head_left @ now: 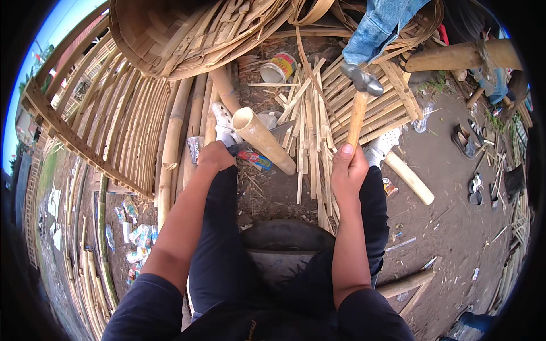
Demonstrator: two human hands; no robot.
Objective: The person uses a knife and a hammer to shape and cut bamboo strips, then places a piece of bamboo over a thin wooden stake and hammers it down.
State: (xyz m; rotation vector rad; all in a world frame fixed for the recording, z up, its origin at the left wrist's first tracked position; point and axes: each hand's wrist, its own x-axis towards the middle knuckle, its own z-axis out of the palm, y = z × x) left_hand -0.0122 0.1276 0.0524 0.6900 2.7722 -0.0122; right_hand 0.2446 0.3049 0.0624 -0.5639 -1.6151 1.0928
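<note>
My right hand (349, 170) is closed around the wooden handle of a hammer (359, 113), its dark metal head raised at the far end. My left hand (216, 157) is closed on the dark handle of what looks like a large knife (234, 149). A grey, blade-like strip shows beyond the bamboo tube, in line with that handle; the part between is hidden. The thick, hollow bamboo tube (264, 142) leans between my feet, its open end up. Beside it, to the right, lies a heap of split bamboo strips (311, 131).
A slatted bamboo frame (122, 113) stands at the left, with large woven baskets (193, 34) ahead. Someone's denim-clad leg (372, 31) is close to the hammer head. A bucket (278, 67), bamboo poles (176, 125), sandals (463, 139) and litter (141, 241) lie around.
</note>
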